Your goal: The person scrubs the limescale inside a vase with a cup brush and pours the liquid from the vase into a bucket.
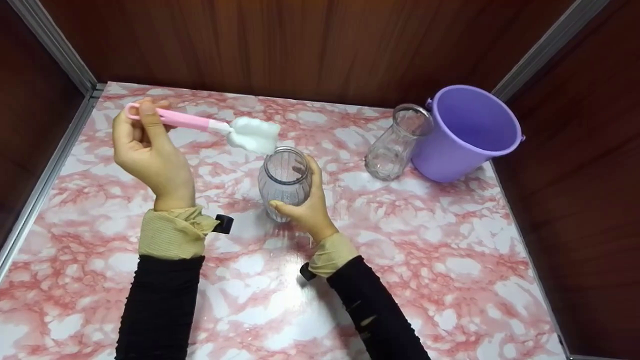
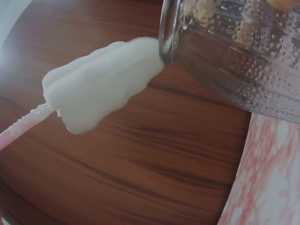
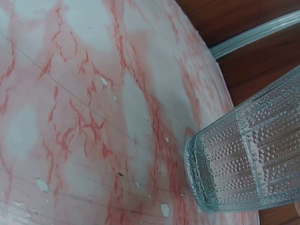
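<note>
My left hand [image 1: 155,150] pinches the pink handle of a bottle brush [image 1: 185,120] by its looped end. The brush's white sponge head [image 2: 101,84] is at the mouth of a clear ribbed glass jar [image 1: 285,192]; whether it touches the rim, I cannot tell. My right hand [image 1: 310,205] grips the jar from the right side, thumb in front and fingers behind. In the right wrist view the jar's dotted wall and base [image 3: 234,164] show above the marbled surface. A second glass jar [image 1: 390,150], with a narrower neck, stands to the right, untouched.
A purple bucket [image 1: 450,160] stands at the back right, close beside the second jar. The red-and-white marbled tabletop [image 1: 425,280] is bounded by dark wood panels [image 1: 300,50] with metal edging. Wet-looking streaks show near the held jar.
</note>
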Action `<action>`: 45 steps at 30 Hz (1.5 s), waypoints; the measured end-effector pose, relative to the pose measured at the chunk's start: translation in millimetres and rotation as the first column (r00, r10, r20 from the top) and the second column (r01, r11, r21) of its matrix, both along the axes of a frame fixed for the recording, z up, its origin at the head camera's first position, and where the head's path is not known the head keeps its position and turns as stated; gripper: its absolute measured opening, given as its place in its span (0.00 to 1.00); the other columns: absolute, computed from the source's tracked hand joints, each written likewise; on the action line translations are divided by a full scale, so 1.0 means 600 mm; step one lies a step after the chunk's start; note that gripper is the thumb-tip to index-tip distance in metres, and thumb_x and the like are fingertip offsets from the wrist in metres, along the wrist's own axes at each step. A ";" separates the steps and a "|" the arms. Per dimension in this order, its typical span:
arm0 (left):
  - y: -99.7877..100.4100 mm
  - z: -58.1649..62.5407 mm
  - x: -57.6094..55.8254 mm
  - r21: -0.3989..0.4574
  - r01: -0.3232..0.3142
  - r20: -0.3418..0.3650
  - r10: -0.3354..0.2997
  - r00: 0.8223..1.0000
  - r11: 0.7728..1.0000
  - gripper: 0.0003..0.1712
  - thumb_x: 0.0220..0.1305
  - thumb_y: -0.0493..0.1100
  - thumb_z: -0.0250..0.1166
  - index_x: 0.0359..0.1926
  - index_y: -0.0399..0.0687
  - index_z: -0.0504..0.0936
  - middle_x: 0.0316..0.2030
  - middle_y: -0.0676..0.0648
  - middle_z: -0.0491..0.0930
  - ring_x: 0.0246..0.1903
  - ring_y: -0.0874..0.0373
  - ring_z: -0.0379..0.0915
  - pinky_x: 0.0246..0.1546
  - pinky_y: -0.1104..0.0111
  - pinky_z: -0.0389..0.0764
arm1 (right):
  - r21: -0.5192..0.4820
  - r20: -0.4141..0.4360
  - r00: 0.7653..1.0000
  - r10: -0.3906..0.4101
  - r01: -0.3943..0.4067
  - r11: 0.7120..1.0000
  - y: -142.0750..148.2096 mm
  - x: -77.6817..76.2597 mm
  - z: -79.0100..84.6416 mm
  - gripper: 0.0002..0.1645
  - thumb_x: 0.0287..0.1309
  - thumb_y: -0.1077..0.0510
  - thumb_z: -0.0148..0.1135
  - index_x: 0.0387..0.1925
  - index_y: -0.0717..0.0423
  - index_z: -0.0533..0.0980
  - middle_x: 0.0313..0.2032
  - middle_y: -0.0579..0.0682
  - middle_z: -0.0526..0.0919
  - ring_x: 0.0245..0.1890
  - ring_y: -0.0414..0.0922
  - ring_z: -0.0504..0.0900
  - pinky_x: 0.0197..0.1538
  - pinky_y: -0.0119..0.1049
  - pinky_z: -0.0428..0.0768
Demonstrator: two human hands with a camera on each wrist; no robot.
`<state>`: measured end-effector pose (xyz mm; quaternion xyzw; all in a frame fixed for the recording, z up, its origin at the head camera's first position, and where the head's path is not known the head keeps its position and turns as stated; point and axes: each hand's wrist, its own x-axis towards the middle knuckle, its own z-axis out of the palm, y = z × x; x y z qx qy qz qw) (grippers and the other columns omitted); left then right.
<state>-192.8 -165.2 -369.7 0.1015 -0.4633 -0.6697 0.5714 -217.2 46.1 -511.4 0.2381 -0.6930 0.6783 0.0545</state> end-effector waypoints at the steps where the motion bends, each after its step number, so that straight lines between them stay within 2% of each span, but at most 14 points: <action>1: -0.001 0.001 0.001 0.016 0.001 -0.003 -0.001 1.000 1.000 0.04 0.65 0.31 0.60 0.34 0.36 0.80 0.30 0.38 0.81 0.29 0.46 0.78 0.35 0.63 0.83 | 0.003 -0.001 1.000 -0.002 0.002 1.000 0.001 0.000 0.001 0.66 0.34 0.63 0.81 0.71 0.49 0.50 0.66 0.53 0.62 0.62 0.50 0.68 0.59 0.45 0.74; 5: -0.005 -0.001 0.000 0.098 0.035 0.015 -0.036 0.999 0.995 0.03 0.65 0.30 0.60 0.34 0.33 0.80 0.31 0.37 0.80 0.30 0.48 0.78 0.36 0.65 0.83 | 0.015 -0.005 1.000 -0.013 0.013 1.000 0.003 0.009 0.019 0.65 0.34 0.64 0.80 0.71 0.53 0.50 0.65 0.55 0.63 0.61 0.51 0.68 0.60 0.45 0.73; 7: -0.008 -0.010 -0.002 0.093 0.035 0.023 -0.037 0.999 0.995 0.04 0.65 0.30 0.59 0.35 0.32 0.80 0.31 0.37 0.80 0.30 0.49 0.78 0.36 0.65 0.83 | 0.019 0.003 1.000 -0.013 0.013 1.000 0.003 0.016 0.032 0.64 0.34 0.65 0.79 0.70 0.57 0.50 0.65 0.57 0.63 0.62 0.52 0.68 0.60 0.45 0.73; 10: -0.014 -0.021 -0.005 0.111 0.031 0.028 -0.034 0.999 0.993 0.04 0.66 0.30 0.59 0.36 0.31 0.79 0.31 0.36 0.80 0.31 0.48 0.78 0.36 0.65 0.83 | 0.026 0.009 1.000 -0.015 0.014 1.000 0.002 0.016 0.030 0.64 0.34 0.64 0.79 0.70 0.56 0.50 0.65 0.57 0.62 0.62 0.52 0.68 0.60 0.44 0.73; 15: -0.016 -0.027 0.000 0.148 0.024 0.037 -0.030 0.999 0.989 0.05 0.67 0.31 0.58 0.36 0.31 0.79 0.32 0.35 0.80 0.32 0.47 0.78 0.37 0.64 0.83 | 0.021 0.018 1.000 -0.009 0.008 1.000 0.001 0.016 0.028 0.65 0.34 0.64 0.80 0.71 0.54 0.50 0.66 0.56 0.62 0.62 0.52 0.67 0.60 0.44 0.73; 20: -0.031 -0.046 -0.003 0.228 0.027 0.018 -0.032 0.999 0.973 0.07 0.68 0.32 0.57 0.34 0.32 0.79 0.32 0.35 0.79 0.32 0.47 0.76 0.37 0.62 0.83 | 0.019 0.021 1.000 -0.008 0.008 1.000 0.000 0.016 0.030 0.65 0.34 0.64 0.79 0.71 0.54 0.50 0.66 0.56 0.62 0.62 0.55 0.67 0.60 0.44 0.73; 23: -0.043 -0.063 -0.009 0.301 0.050 0.005 -0.054 0.999 0.952 0.07 0.68 0.34 0.57 0.34 0.34 0.79 0.33 0.35 0.78 0.33 0.46 0.76 0.37 0.62 0.83 | 0.024 0.019 1.000 -0.019 0.018 1.000 0.001 0.017 0.031 0.65 0.34 0.64 0.80 0.71 0.54 0.50 0.66 0.56 0.62 0.62 0.53 0.67 0.61 0.44 0.72; 30: -0.058 -0.097 -0.014 0.416 0.081 0.041 -0.108 0.993 0.906 0.08 0.69 0.37 0.57 0.36 0.34 0.77 0.36 0.36 0.78 0.32 0.47 0.78 0.38 0.62 0.83 | 0.013 0.011 1.000 -0.005 0.005 1.000 0.000 0.018 0.033 0.64 0.34 0.65 0.79 0.71 0.57 0.49 0.65 0.58 0.62 0.62 0.51 0.68 0.60 0.44 0.73; 38: -0.064 -0.136 -0.014 0.557 0.162 0.009 -0.202 0.979 0.815 0.09 0.70 0.37 0.55 0.39 0.31 0.75 0.40 0.36 0.76 0.37 0.47 0.78 0.46 0.61 0.81 | 0.013 0.005 1.000 -0.009 0.009 1.000 -0.001 0.019 0.032 0.64 0.34 0.66 0.79 0.71 0.57 0.50 0.65 0.58 0.63 0.61 0.51 0.68 0.61 0.44 0.72; 45: -0.065 -0.162 -0.014 0.627 0.176 0.035 -0.253 0.967 0.759 0.09 0.71 0.37 0.53 0.42 0.31 0.74 0.43 0.37 0.76 0.42 0.47 0.79 0.48 0.64 0.81 | 0.017 0.013 1.000 -0.013 0.012 1.000 -0.001 0.019 0.032 0.64 0.34 0.65 0.79 0.71 0.56 0.50 0.65 0.57 0.63 0.62 0.51 0.68 0.61 0.44 0.72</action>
